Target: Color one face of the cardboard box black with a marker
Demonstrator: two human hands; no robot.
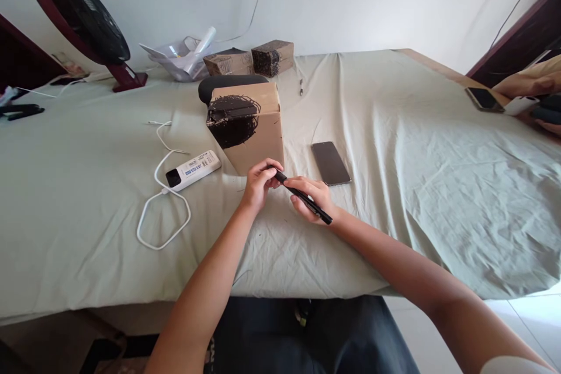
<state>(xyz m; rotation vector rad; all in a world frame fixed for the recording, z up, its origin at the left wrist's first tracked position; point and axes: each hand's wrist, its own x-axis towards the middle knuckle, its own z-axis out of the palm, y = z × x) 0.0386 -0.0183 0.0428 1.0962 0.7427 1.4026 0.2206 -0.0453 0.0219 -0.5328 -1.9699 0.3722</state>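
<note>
A black marker pen (310, 203) is held slantwise between both hands above the near part of the table. The fingers of my left hand (260, 184) pinch its upper left end, which looks like the cap. My right hand (312, 197) grips the barrel, whose other end points down to the right. Just beyond my hands stands a cardboard box (263, 143) with black scribble over its upper left part. Right of the box a dark smartphone (331, 163) lies flat, close to my right hand.
On the left lie a white power bank (194, 169) and its looped cable (141, 222). Behind are a fan (81, 14), a clear plastic basket (177, 64), two smaller cardboard boxes (283, 52) and a tiny dark object (301, 87). Another person's hands (532, 83) and phone (484, 99) are far right.
</note>
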